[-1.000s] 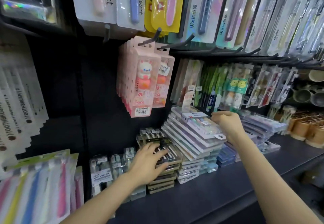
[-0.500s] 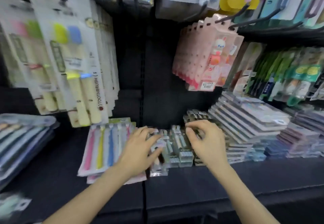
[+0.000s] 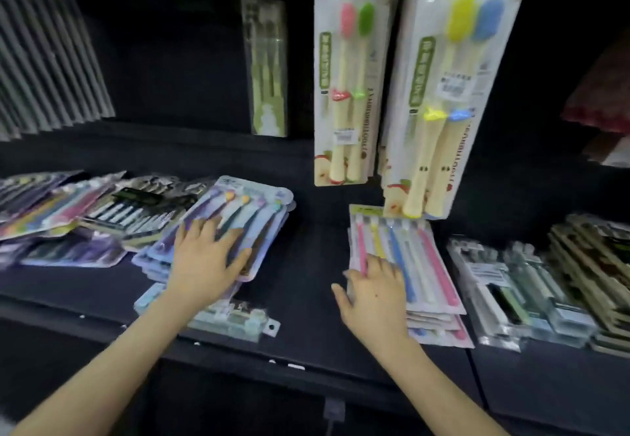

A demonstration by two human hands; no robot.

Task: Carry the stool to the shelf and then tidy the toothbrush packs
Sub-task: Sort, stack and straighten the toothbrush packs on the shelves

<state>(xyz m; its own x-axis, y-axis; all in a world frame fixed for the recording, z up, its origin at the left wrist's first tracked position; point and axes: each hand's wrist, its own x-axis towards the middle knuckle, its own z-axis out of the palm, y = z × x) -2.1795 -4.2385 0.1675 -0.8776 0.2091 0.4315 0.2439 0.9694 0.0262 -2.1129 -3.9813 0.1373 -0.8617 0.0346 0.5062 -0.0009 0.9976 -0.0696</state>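
Observation:
My left hand [image 3: 204, 258] lies flat with spread fingers on a slanted stack of pale blue toothbrush packs [image 3: 245, 210] on the dark shelf [image 3: 313, 265]. To the right, my right hand [image 3: 375, 296] rests with relaxed fingers on the near left corner of a stack of packs with pink, yellow and blue brushes [image 3: 409, 251]. A clear pack [image 3: 235, 319] sticks out at the shelf's front edge under my left wrist. No stool is in view.
Messy piles of packs [image 3: 85, 210] spread over the shelf's left part. Clear boxed packs [image 3: 518, 285] and tan stacked packs [image 3: 593, 265] stand at the right. Two tall cards with yellow-handled brushes [image 3: 347, 77] [image 3: 453, 94] hang above the right stack.
The view has swung left along the shelf. Both hands left the small clear boxes; the left now lies on the blue packs, the right on the pink, yellow and blue stack.

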